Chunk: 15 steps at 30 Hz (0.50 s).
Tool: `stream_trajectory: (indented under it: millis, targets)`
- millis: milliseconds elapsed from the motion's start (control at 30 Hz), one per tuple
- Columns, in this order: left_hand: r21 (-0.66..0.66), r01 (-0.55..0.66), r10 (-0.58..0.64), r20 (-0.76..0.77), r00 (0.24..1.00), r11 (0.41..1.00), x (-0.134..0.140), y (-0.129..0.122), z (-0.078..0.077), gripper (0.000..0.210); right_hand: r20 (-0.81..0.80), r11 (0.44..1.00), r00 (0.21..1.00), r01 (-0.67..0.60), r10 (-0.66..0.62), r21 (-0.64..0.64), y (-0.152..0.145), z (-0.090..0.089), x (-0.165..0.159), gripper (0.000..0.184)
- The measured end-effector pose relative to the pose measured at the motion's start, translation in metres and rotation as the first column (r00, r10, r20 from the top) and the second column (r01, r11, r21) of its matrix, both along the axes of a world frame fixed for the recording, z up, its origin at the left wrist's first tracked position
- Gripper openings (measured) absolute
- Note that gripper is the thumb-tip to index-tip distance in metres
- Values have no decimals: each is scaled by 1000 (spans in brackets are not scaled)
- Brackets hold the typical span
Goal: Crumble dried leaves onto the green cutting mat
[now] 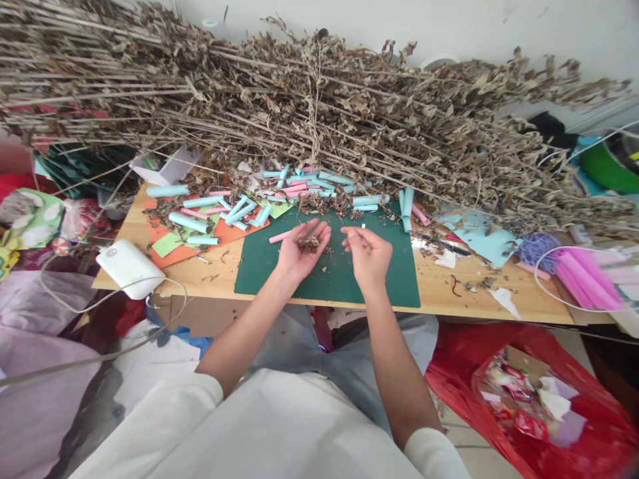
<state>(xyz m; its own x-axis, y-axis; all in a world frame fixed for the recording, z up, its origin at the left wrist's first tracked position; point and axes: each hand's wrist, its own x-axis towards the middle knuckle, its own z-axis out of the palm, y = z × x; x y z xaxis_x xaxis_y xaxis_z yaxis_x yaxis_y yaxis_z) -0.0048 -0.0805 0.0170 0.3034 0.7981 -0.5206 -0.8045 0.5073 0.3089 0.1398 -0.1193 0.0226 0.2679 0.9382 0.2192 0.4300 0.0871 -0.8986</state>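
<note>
My left hand (pixel 299 254) is cupped palm up over the green cutting mat (pixel 329 283), holding a small heap of crumbled dried leaves (pixel 308 245). To its right, my right hand (pixel 368 256) hovers above the mat with thumb and fingertips pinched together. What sits in that pinch, if anything, is too small to tell. A short pink paper tube (pixel 279 237) lies beside my left hand. Behind both hands are several rolled blue paper tubes (pixel 239 211) and pink ones, mixed with leaf bits.
Bundled dried leafy stalks (pixel 319 100) span the back of the wooden table (pixel 529 299). A white power bank (pixel 130 268) with a cable is at the left edge. On the right are a pen (pixel 446 247), purple yarn (pixel 539 251) and pink paper (pixel 586 276). A red bag (pixel 464 372) of scraps stands below.
</note>
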Motion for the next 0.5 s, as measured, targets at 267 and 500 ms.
stream_trajectory:
  millis: [267, 500]
  targets:
    - [95, 8, 16, -256, 967, 995, -27, 4, 1, 24, 539, 991, 842, 37, 40, -132, 39, -25, 6, 32]
    - [164, 22, 23, -268, 963, 986, -26, 4, -5, 29, 611, 949, 726, -230, 316, -218, 17, -11, -11, 27]
